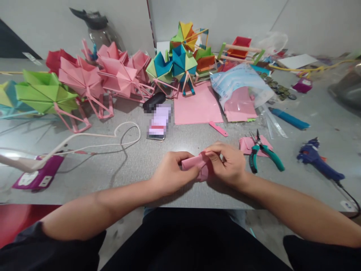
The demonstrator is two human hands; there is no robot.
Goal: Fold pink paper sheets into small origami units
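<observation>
Between my two hands, just above the front of the grey table, is a folded piece of pink paper (194,162). My left hand (172,171) holds its left side, with the thumb lying across the near face. At the upper right edge, my right hand (227,162) pinches the paper between thumb and fingers. Parts of the folds are hidden behind my fingers. A small stack of folded pink paper (246,145) lies right of my right hand, with teal-handled pliers (263,148) resting open on it. A flat pink stick (218,129) lies beyond my hands.
Pink sheets (194,107) lie behind, beside a plastic bag (242,84). Folded paper wheels on stands (84,81) line the back. A phone (159,122) and black case (154,101) sit mid-table. A blue glue gun (320,160) is at right; a white cable (93,134) loops at left.
</observation>
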